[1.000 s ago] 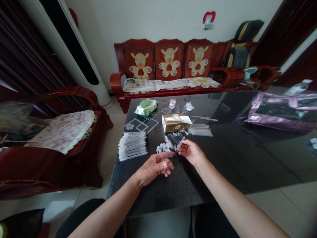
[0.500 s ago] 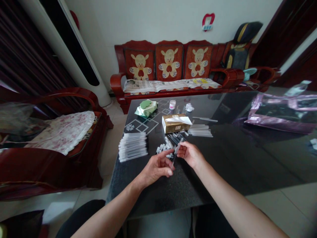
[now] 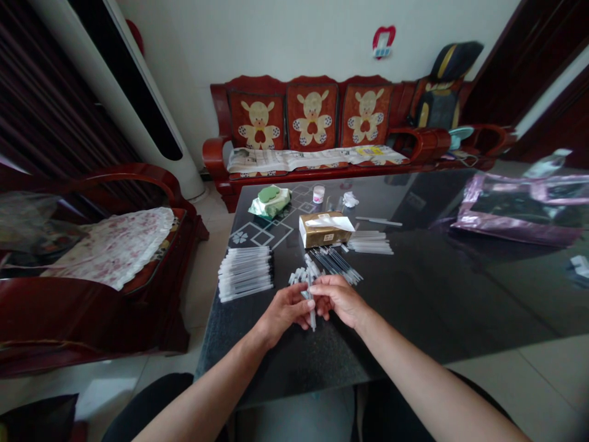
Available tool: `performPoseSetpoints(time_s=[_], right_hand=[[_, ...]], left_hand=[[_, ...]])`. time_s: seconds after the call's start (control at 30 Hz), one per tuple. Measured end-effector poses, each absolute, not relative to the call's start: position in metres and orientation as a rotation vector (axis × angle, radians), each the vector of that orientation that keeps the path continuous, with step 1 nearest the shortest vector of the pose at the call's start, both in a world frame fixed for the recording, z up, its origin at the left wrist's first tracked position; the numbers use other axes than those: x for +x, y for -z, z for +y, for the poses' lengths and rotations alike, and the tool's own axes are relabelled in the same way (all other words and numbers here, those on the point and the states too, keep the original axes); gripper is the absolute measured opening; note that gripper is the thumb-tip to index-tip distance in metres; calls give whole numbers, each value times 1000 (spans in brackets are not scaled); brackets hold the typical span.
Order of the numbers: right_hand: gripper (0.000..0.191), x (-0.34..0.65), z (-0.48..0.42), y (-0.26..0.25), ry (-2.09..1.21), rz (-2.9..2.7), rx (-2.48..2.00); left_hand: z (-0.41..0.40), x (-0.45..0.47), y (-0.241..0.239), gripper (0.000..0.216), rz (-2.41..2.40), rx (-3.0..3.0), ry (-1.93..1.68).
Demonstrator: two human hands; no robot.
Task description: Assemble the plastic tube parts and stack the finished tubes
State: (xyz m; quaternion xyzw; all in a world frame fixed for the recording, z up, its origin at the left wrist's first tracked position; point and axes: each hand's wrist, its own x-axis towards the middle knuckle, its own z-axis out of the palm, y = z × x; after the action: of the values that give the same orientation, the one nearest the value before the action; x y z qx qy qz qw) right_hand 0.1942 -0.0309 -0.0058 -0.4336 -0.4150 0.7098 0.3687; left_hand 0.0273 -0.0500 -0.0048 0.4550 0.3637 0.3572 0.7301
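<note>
Between both hands, over the near part of the dark table, is a slim translucent pen barrel (image 3: pixel 313 320), its lower end pointing toward me. My left hand (image 3: pixel 288 312) pinches it between thumb and fingers. My right hand (image 3: pixel 339 298) closes on its upper part from the other side. Just beyond the fingers lies a heap of white pen caps (image 3: pixel 299 274), partly covered by my hands. Dark pen refills (image 3: pixel 338 264) fan out behind my right hand. To the left, finished-looking pens (image 3: pixel 245 273) lie in a neat row.
A gold tissue box (image 3: pixel 326 231) stands behind the refills, with pale barrels (image 3: pixel 370 242) stacked to its right. Farther back are a green wipes pack (image 3: pixel 270 201), a small white jar (image 3: pixel 318 194) and crumpled tissue (image 3: pixel 350 199). A purple-edged plastic bag (image 3: pixel 515 209) lies at right.
My right hand has moved left and toward me, meeting my left hand. Both hands now close on the pen barrel. The refills show more fully.
</note>
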Motion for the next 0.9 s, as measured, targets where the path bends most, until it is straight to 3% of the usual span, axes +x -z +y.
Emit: performPoseSetpoints(time_s=[0.2, 0.4, 0.5, 0.73, 0.9], right_hand=[[29, 208, -23, -1, -1535, -1344, -1289], [16, 268, 10, 6, -910, -1442, -1703], [14, 275, 14, 15, -764, -1627, -1798], [15, 233, 0, 17, -340, -2079, -1827], [18, 228, 2, 12, -228, -2113, -1924]], left_hand=[[-46, 23, 8, 38, 767, 848, -745], [-38, 17, 8, 17, 802, 617, -871], [-36, 15, 10, 11, 832, 516, -923], [-36, 16, 11, 10, 826, 537, -951], [-35, 12, 10, 13, 831, 542, -999]])
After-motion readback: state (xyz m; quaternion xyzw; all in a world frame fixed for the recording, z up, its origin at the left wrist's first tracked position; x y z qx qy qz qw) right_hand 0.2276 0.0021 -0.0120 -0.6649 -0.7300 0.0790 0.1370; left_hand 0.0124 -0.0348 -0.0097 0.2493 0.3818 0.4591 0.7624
